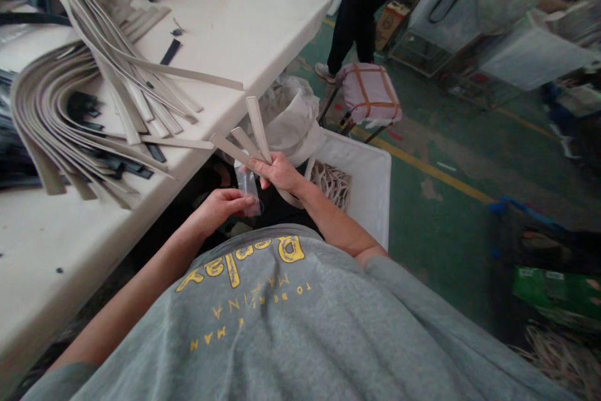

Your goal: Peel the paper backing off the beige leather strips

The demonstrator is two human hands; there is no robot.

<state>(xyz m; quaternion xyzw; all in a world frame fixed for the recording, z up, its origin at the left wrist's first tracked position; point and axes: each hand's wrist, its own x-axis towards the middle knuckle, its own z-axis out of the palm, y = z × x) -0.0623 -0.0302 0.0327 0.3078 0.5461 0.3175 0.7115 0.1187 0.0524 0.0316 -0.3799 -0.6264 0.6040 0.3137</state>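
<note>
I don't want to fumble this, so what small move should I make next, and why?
Perhaps bring the ends of the beige straps together in your right hand: they fan out in different directions, while your left hand pinches a clear plastic bag close by.

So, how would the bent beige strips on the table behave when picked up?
The beige strips are probably springy, since they arch smoothly; likely light, as they look thin; and apt to splay, because their loose ends fan out.
</note>
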